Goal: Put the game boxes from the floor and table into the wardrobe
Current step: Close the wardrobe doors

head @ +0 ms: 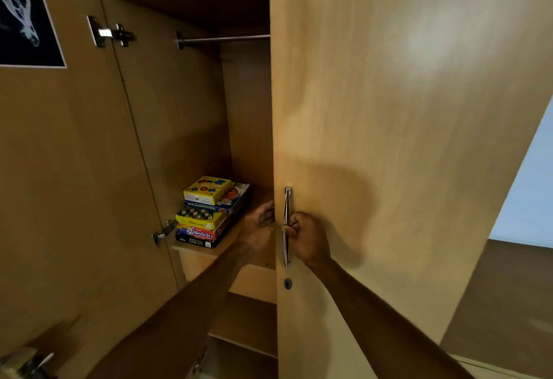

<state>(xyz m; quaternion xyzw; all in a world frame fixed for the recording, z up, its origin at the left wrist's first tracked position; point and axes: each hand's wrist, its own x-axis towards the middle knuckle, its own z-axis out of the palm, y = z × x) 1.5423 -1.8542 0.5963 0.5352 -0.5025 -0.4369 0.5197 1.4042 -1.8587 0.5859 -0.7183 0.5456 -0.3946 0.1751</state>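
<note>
Boxes [211, 214] sit stacked inside the wardrobe [179, 109], on the shelf [233, 230] just left of the door handle [287, 199] and at about its height. There are five that I can count: a small yellow one on top, a blue one marked BRAINVITA under it, then a yellow one with a chequered picture, a red one, and a black one marked CHESS at the bottom.

My right grip [305, 236] is closed round the handle, fingers curled about the thin metal bar partway down its length. The handle belongs to the right door [389, 109], which covers that half of the wardrobe. My left grip [260, 223] is just left of the handle, at the door's edge; its fingertips reach the edge (partly hidden there), so I cannot tell whether it clasps the edge or only touches it.

Below the handle is a round keyhole [288, 283]. High above and left of the handle runs a hanging rail [227, 38]. Far left of the handle the left door [59, 169] stands open.
</note>
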